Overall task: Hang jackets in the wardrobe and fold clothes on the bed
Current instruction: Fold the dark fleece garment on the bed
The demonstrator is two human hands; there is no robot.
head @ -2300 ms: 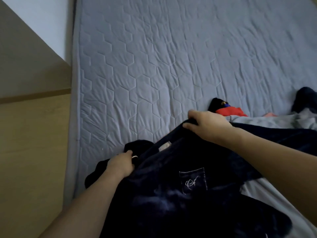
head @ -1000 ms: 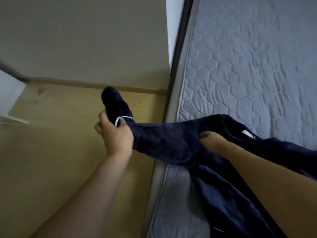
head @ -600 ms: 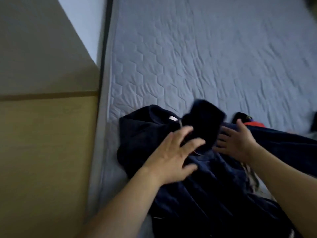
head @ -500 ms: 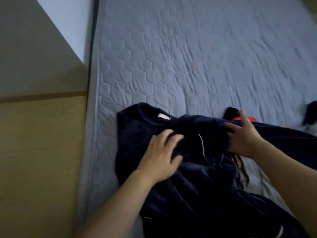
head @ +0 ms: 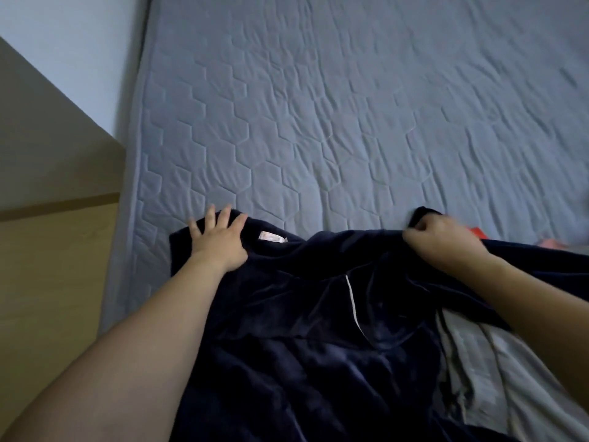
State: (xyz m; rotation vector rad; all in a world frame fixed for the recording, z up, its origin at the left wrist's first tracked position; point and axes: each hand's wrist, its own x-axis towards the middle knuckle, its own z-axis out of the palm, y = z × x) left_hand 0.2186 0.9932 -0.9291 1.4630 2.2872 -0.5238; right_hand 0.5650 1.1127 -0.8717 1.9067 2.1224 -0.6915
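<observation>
Head view: navy garment (head: 302, 330) under both hands' fingers (head: 223, 218).

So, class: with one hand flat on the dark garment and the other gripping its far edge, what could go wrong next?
The navy garment lies near the mattress edge; pulling by the right hand could drag it from under the flat left hand. It overlaps grey clothing, which might get folded in.

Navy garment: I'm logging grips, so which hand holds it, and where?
The right hand grips the navy garment at its top right edge; the left hand only presses flat near the collar.
</observation>
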